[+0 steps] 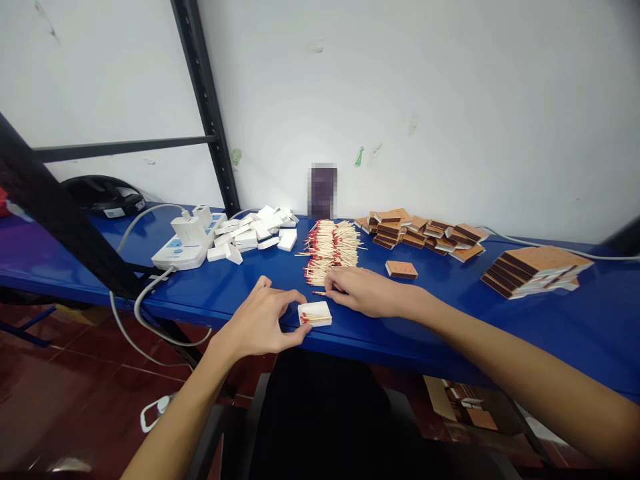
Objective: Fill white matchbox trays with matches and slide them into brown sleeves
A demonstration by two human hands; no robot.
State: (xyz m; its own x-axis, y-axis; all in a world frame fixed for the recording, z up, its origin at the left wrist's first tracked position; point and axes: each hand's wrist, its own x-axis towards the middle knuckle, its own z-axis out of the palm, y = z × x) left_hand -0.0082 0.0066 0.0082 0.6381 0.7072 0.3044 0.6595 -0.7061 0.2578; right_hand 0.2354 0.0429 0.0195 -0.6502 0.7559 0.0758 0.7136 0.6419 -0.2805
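Observation:
A small white matchbox tray (315, 313) with a few red-tipped matches in it sits near the front edge of the blue table (500, 313). My left hand (264, 322) pinches the tray's left end between thumb and fingers. My right hand (361, 291) rests just right of the tray, fingers closed on a match or two (320, 293) at the foot of a big pile of matches (331, 248).
A heap of empty white trays (256, 233) lies left of the matches, beside a white power strip (186, 245) with cables. Brown matchbox sleeves (420, 233) are heaped at the right, one lone sleeve (401, 269) nearer, and a neat stack (536, 270) farther right. A black shelf post (207, 107) rises behind.

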